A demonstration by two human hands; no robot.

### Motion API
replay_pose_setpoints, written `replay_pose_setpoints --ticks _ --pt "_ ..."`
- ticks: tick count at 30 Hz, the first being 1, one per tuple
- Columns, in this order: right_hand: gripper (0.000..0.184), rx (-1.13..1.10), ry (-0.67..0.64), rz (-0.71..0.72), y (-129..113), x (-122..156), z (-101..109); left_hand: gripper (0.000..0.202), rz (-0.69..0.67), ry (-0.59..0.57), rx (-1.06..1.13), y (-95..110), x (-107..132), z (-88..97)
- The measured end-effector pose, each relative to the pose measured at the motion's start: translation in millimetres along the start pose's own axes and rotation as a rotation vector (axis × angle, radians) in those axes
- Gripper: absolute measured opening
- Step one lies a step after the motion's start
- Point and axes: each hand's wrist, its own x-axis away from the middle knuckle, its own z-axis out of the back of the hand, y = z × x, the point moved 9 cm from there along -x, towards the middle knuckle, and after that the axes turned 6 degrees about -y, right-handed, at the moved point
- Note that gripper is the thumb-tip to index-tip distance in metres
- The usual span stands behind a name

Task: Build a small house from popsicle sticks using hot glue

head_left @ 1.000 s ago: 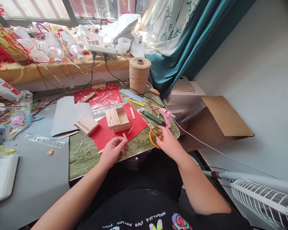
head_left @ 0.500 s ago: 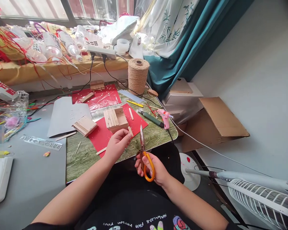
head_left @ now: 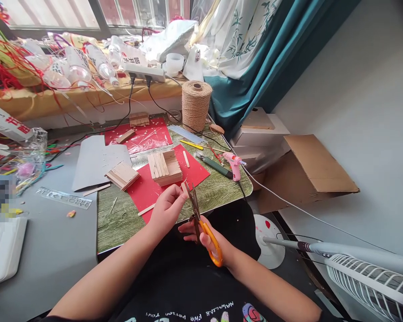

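Note:
Between thumb and fingers, my left hand (head_left: pixel 169 205) pinches a short wooden craft stick (head_left: pixel 184 189). My right hand (head_left: pixel 210 239) grips orange-handled scissors (head_left: pixel 214 248); their blades are parted and reach the stick's right edge. Just beyond my left hand, a small box made of craft sticks (head_left: pixel 164 167), partly covered on top, sits on a red sheet (head_left: pixel 196 167). A flat craft-stick panel piece (head_left: pixel 122 175) lies left of the box. One loose stick (head_left: pixel 186 158) rests right of the box, and another (head_left: pixel 146 209) lies beside my left wrist.
A pink glue gun (head_left: pixel 234 166) and a green-handled cutter (head_left: pixel 215 166) lie at the table's right. Behind them stand a large twine spool (head_left: pixel 196 107) and glue sticks (head_left: pixel 186 134). A white fan (head_left: pixel 372 277) and a cardboard box (head_left: pixel 317 161) are to the right.
The scissors have swung left, and their blades have parted and come up to the stick in my left hand. My right hand's fingers have spread. The view has shifted slightly.

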Motion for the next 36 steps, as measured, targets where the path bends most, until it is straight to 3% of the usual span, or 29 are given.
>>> replay_pose_setpoints --ticks 7,16,23,30,36 --pt "0.067 0.048 0.043 -0.052 10.4 -1.3 -1.6 0.032 0.024 0.002 -0.155 -5.0 4.7 -2.6" --pt "0.064 0.019 0.054 -0.070 15.5 -0.2 1.4 0.032 0.052 -0.016 -0.190 -17.9 2.6 -4.0" --pt "0.067 0.022 0.073 -0.107 22.5 0.8 3.6 0.031 0.061 -0.038 -0.241 -16.2 -0.2 -5.6" --pt "0.060 0.229 0.099 -0.150 17.9 2.5 8.4 0.027 0.084 -0.116 -0.355 -15.9 -3.5 -10.4" --pt "0.056 0.185 0.177 -0.186 29.5 1.4 10.9 0.027 0.085 -0.110 -0.351 -19.1 -5.7 -12.4"
